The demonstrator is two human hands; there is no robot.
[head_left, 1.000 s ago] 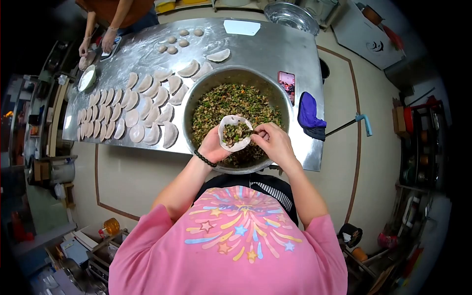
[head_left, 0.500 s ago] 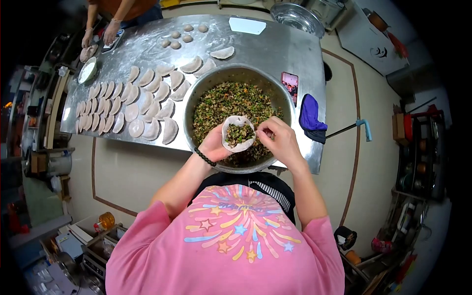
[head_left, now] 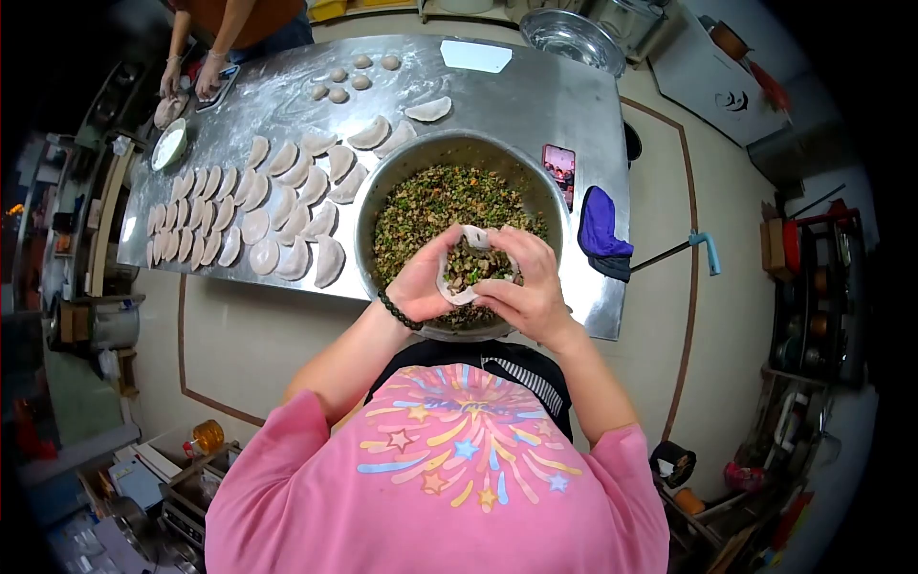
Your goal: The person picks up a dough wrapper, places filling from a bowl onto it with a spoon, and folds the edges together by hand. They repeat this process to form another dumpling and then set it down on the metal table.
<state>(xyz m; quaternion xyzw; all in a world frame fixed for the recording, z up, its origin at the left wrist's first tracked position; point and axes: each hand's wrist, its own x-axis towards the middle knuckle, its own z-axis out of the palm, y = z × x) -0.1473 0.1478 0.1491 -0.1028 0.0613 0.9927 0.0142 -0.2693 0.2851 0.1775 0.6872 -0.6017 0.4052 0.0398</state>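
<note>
A round dumpling wrapper (head_left: 460,295) heaped with chopped green and brown filling is held between both hands, over the near part of a big metal bowl (head_left: 366,206). My left hand (head_left: 421,279), with a dark bead bracelet at the wrist, cups the wrapper's left side. My right hand (head_left: 532,287) curves around its right side, thumb at the near edge and fingers at the far edge. More of the chopped filling (head_left: 449,206) fills the bowl below. Left of the bowl, several folded half-moon dumplings (head_left: 330,260) lie in rows on the steel table (head_left: 535,105).
A phone (head_left: 559,170) and a purple and black cloth item (head_left: 602,225) lie right of the bowl. Several dough balls (head_left: 360,83) and a white sheet (head_left: 476,56) are farther back. At the far left corner, another person's hands (head_left: 208,78) work near a white bowl (head_left: 169,144).
My right hand has moved left and wrapped around the wrapper's right side; before, its fingers pinched near the edge. The wrapper now sits between both hands.
</note>
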